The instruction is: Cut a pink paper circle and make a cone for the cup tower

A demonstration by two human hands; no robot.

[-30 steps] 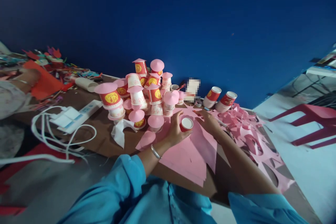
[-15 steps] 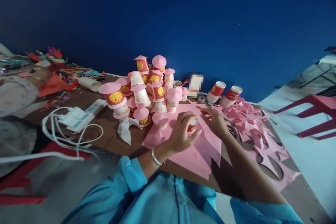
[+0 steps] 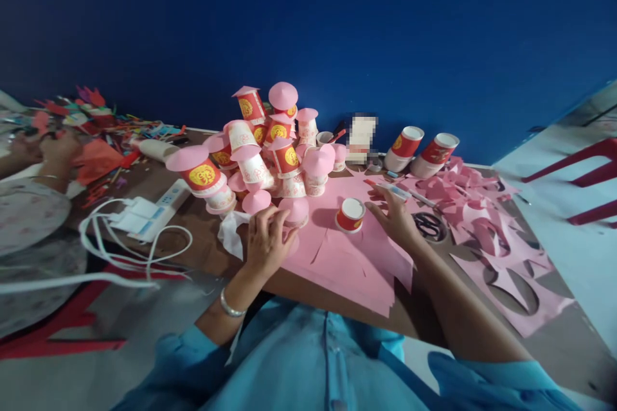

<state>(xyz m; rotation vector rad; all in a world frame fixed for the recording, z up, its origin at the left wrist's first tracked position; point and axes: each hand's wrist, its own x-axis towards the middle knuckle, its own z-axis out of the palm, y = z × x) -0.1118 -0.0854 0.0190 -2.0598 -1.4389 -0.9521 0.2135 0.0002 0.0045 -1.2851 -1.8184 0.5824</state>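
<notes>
A small red paper cup [image 3: 350,214] is seen standing upright on the pink paper sheets [image 3: 347,263], between the two hands and touched by neither. The left hand [image 3: 264,241] is placed to the left of the cup, its fingers curled around the edge of a pink paper disc [image 3: 291,243] at the near side of the pile of pink-capped cups [image 3: 260,154]; whether the disc is actually gripped cannot be told. The right hand [image 3: 395,218] is laid just right of the cup with fingers spread loosely, and a small white stick-like item [image 3: 396,191] is touched by its fingertips. Black scissors [image 3: 428,225] are found just right of the right hand on the desk [image 3: 202,250], and two lying red cups [image 3: 424,148] beyond it. A white power strip [image 3: 154,212] with cables is seen well left of the left hand. Farther left, another person's hands [image 3: 48,148] are occupied with red paper.
</notes>
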